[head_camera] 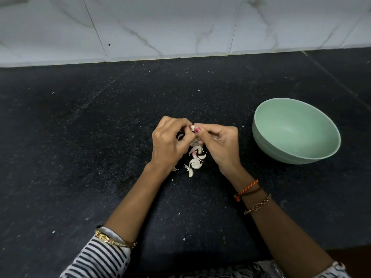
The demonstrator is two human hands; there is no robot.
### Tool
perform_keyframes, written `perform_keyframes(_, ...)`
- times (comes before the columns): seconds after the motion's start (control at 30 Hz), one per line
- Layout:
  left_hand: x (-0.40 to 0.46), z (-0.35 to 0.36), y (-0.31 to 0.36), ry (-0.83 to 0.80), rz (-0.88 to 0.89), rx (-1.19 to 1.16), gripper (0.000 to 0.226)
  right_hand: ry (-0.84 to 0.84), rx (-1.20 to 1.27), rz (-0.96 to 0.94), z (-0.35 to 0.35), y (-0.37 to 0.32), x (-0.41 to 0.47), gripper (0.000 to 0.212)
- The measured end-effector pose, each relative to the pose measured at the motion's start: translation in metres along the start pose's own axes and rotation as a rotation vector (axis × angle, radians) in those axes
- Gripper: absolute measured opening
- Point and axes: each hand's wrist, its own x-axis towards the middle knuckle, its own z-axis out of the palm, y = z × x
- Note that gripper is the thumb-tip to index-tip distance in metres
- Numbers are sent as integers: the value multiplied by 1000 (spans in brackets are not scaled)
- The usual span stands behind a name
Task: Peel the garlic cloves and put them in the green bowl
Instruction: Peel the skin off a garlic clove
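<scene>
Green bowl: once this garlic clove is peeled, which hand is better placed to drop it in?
The right hand. It already pinches the clove together with the left hand, and the green bowl sits on its side.

Head view looks steeply down, close, at the counter (100,137).

One green bowl (296,131) on the counter (80,137). One garlic clove (192,128) pinched between two hands: left hand (168,144), right hand (219,146). Loose cloves (195,163) beneath: roughly six, exact count unclear. Three wrist bands, one bangle.
</scene>
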Motion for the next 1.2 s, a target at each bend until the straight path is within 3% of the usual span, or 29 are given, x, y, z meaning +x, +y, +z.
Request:
perform_keyframes(0.13,0,-2,7,9,-187,-159,15,-2,81,2,2,-1,-1,22)
perform_keyframes(0.27,3,-5,19,35,-591,-486,7,13,83,-39,6,-2,-3,23)
perform_keyframes(0.33,4,-7,20,7,-663,-586,7,38,104,-17,7,-3,-3,22)
perform_keyframes(0.73,2,-10,6,-161,-614,-606,16,39,-48,-18,-3,3,2,14)
perform_keyframes(1.07,3,-13,7,-198,-654,-711,5,41,-116,-46,-4,3,2,19)
perform_keyframes(1.2,7,-13,9,-190,-720,-737,21,46,-214,-132,-6,7,2,19)
